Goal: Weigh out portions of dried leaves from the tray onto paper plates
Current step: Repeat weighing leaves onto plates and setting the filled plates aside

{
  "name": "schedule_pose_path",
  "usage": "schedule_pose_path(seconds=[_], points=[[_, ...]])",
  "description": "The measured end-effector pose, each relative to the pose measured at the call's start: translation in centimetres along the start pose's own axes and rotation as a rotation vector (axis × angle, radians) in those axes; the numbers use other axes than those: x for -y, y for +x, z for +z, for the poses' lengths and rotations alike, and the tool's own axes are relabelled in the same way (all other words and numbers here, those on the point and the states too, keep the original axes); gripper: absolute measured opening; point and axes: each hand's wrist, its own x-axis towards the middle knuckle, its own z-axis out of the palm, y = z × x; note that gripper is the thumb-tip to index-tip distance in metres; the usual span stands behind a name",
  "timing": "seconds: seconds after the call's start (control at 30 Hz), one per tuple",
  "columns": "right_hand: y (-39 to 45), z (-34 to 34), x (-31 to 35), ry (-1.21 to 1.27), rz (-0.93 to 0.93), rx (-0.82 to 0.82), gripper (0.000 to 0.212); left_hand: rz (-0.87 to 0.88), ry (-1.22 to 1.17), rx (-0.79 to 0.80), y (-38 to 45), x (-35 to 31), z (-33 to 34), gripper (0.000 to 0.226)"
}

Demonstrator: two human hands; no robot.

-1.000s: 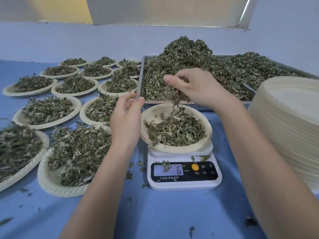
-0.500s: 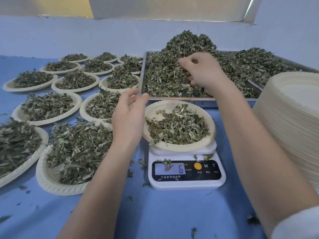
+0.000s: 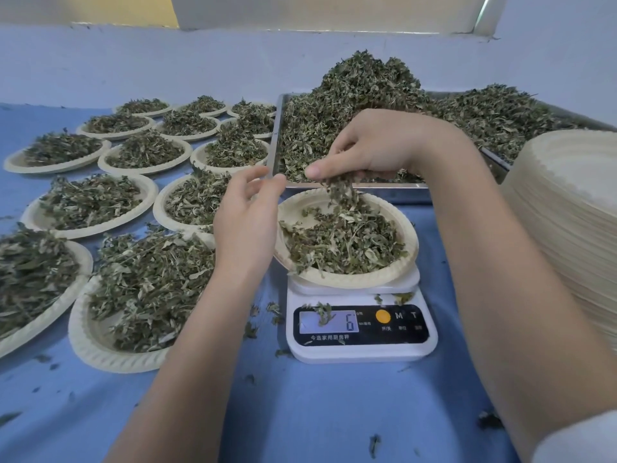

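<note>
Two bare forearms are seen, without watch, ring or glove. A white sleeve cuff [image 3: 574, 439] is worn on the right arm, at the lower right edge. Fingernails are kept short and unpainted.

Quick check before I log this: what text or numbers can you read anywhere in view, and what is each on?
"6": display of the scale, partly covered by a leaf scrap.
"M", "T": scale panel, beside the orange button.
"今选家用厨房秤": under the display, approximate reading.
Small labels under the buttons: too blurred.
</note>
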Motion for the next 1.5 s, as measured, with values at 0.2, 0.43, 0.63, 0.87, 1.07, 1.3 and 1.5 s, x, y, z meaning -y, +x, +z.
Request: schedule_pose_path(seconds=[0.2,0.43,0.63,0.87,1.07,1.3,1.5], points=[[-0.2,-0.1,0.0,-0.026,-0.063,-0.116,0.063,0.011,-0.005,-0.003,-0.1,0.1,-0.1,0.038],[-0.7,-0.2,0.3,0.102,-0.115,0.069,0.029,-0.002,0.0,0.001,-0.2,-0.3,0.0,0.049],[-0.2,-0.1,-0.2,0.168,-0.086,-0.149,0.033,0.007,0.01,0.001,0.1,0.2,-0.2,0.031],[4.0,1.5,-2.0,0.363,0.401,-0.318,0.083,-0.009,0.043,0.021,0.2,0.4,0.0,0.029],[0.7,3.5,-3.4,0.347,0.357,-0.169,0.072,-0.069,0.127,0.075,0.6,1.1,0.2,0.036],[-5.1,7.0,-3.7,0.685,0.438,-0.342,0.072,-0.192,0.12,0.074,-0.5,0.2,2.1,0.042],[-4.7,4.4,0.3,0.931,0.33,-0.519,0.064,-0.256,-0.05,-0.067,1.0,-2.9,-0.2,0.051]])
